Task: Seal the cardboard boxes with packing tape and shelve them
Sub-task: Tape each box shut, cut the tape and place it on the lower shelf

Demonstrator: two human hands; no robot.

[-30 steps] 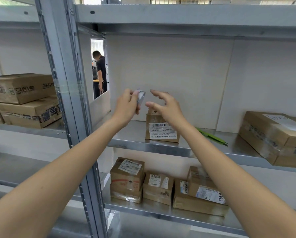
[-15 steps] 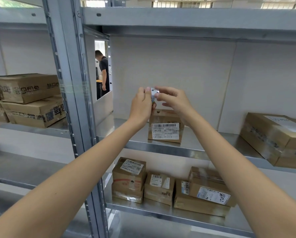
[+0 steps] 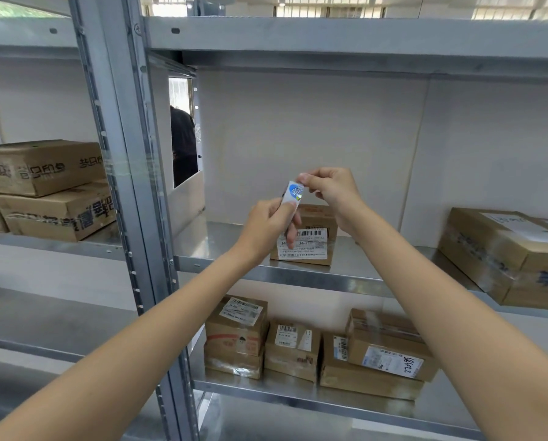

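Head view: both hands are raised in front of the middle shelf [image 3: 298,280]. The left hand [image 3: 267,229] grips the lower part of a small white sticker sheet [image 3: 292,195], fingers curled round it. The right hand [image 3: 331,189] pinches its upper edge beside a round blue printed patch. The sheet is thin, glossy and flexible; its long axis runs roughly upright with a slight tilt. Directly behind and below the hands, a small cardboard box [image 3: 310,238] stands on the galvanised steel shelf, its barcode label facing forward. The right hand appears nearer the box top. Likely step: peeling a sticker.
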